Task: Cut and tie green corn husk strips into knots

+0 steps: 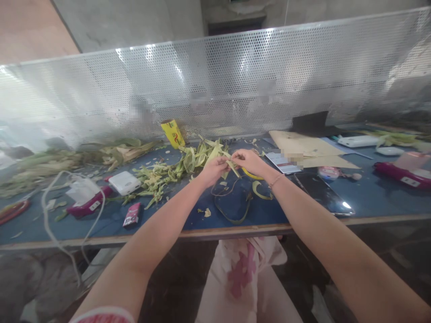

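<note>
pinches leaf strip (235,169) in fingers of left hand (214,170) and right hand (249,162), slanting it lengthwise, rightward toward near edge of worktop (191,221), with both forearms converging.

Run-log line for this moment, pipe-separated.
left hand: pinching leaf strip | right hand: pinching same strip | nearby: leaf pile, yellow packet | surface: blue table

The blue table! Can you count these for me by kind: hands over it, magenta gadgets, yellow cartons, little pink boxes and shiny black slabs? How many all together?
Hands, the left hand and the right hand: 2
Magenta gadgets, one at the left and one at the right: 2
Yellow carton: 1
Little pink box: 1
Shiny black slab: 1
Total: 7
</note>
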A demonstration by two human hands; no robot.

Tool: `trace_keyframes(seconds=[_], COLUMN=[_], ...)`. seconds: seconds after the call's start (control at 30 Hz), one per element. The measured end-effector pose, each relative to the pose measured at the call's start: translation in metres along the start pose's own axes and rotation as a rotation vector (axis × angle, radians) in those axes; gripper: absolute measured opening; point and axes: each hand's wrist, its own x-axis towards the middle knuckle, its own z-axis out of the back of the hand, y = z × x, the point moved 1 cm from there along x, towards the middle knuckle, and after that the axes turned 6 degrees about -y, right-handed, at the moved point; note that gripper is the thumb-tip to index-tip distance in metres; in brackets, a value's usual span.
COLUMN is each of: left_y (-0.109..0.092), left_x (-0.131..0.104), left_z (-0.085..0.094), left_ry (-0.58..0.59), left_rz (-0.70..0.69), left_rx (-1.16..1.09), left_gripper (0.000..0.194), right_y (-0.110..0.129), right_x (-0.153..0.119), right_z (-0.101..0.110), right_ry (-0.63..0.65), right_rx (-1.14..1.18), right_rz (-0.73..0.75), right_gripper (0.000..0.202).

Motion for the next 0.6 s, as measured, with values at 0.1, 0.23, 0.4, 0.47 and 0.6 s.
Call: trace_keyframes(seconds=[0.1, 0.23, 0.4, 0.47, 0.6], left_y=[0.001, 0.000, -0.003, -0.003, -0.004], left_x=[0.002, 0.002, -0.002, -0.003, -0.002], left_z=[0.002, 0.003, -0.001, -0.002, 0.001], left_ry=[-0.010, -0.044, -0.018, -0.002, -0.034], left_rz=[0.002, 0.024, 0.011, 0.007, 0.028], left_rx=[-0.016, -0.040, -0.011, 0.010, 0.024], left_gripper=[0.017, 0.022, 0.018, 0.015, 0.014], right_y=[-0.001, -0.004, -0.010, -0.010, -0.006], right_x=[0.000, 0.001, 0.003, 0.003, 0.001], right_z=[-0.001, -0.002, -0.001, -0.001, -0.002], right_ry=[0.009, -0.027, -0.041, -0.034, 0.009], right_rx=[-0.018, -0.073, -0.103, -0.097, -0.079], right_rz=[0.006, 0.022, 0.081, 0.083, 0.060], right_gripper=[0.010, 0.012, 0.014, 0.015, 0.015])
